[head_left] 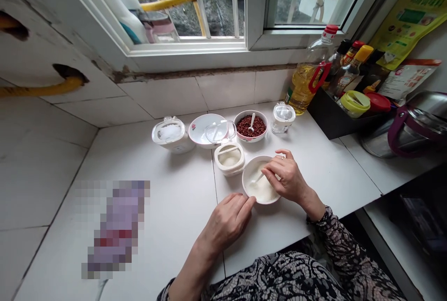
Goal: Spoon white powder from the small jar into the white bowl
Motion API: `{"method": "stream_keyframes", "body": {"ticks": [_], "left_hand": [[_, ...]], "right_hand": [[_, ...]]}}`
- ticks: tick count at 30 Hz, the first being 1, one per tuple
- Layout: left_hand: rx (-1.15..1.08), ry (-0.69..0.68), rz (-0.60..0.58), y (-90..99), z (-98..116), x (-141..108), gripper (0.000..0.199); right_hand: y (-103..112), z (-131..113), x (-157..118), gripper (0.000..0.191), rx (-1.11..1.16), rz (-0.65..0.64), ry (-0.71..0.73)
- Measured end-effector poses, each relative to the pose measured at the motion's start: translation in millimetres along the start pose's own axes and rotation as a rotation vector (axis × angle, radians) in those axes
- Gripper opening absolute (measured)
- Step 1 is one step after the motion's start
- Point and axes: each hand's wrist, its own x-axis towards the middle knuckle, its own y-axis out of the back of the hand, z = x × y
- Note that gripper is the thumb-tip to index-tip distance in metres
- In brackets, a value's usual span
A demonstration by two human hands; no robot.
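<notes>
White bowl [247,174] sits upright on the near-middle tabletop [167,231], round, glossy, thin-rimmed, holding fine white grains [264,192] heaped toward the near side. Right hand [284,176] has thumb and fingers closed on a pale spoon [259,178], its tip in the grains. Left hand [232,219] is at the bowl's near-left rim, fingertips touching; can't tell if they pinch it.

Near edge of tabletop runs between bowl and the patterned clothing [289,275]. Open jar [233,170] is just beside the bowl, far-left; bowl of dark red beans [239,135], plate [196,130] and lidded jar [279,125] sit farther back. Most room is left, toward the pixelated purple item [120,219]; a smaller stretch lies right, toward the black rack [326,117].

Yellow packet [408,17], far right: green lettering, too small to read. Bottle labels [344,80] illegible. Purple item's markings blurred out.
</notes>
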Motion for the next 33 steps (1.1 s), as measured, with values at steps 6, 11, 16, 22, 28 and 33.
{"method": "stream_keyframes", "body": {"ticks": [6, 11, 16, 22, 28, 33], "left_hand": [[-0.018, 0.005, -0.009, 0.6, 0.0, -1.5, 0.025], [-0.03, 0.007, -0.009, 0.6, -0.2, -1.9, 0.028], [-0.03, 0.009, -0.009, 0.3, 0.1, -1.1, 0.026], [-0.041, 0.008, -0.001, -0.6, -0.5, -2.6, 0.027], [-0.018, 0.003, 0.006, 0.1, 0.2, -0.3, 0.025], [-0.002, 0.009, 0.001, 1.0, 0.6, 1.7, 0.026]], "right_hand": [[-2.0, 0.1, -1.5, 0.028, 0.026, -0.01, -0.029], [-3.8, -3.0, -2.2, 0.03, 0.112, -0.012, -0.113], [-3.1, -3.8, -2.3, 0.033, 0.166, 0.023, -0.195], [-0.4, 1.6, -3.6, 0.033, 0.197, 0.109, -0.348], [-0.4, 6.1, -6.3, 0.033, 0.267, 0.178, -0.454], [5.8, 5.8, 0.5, 0.037, 0.4, 0.2, -0.622]]}}
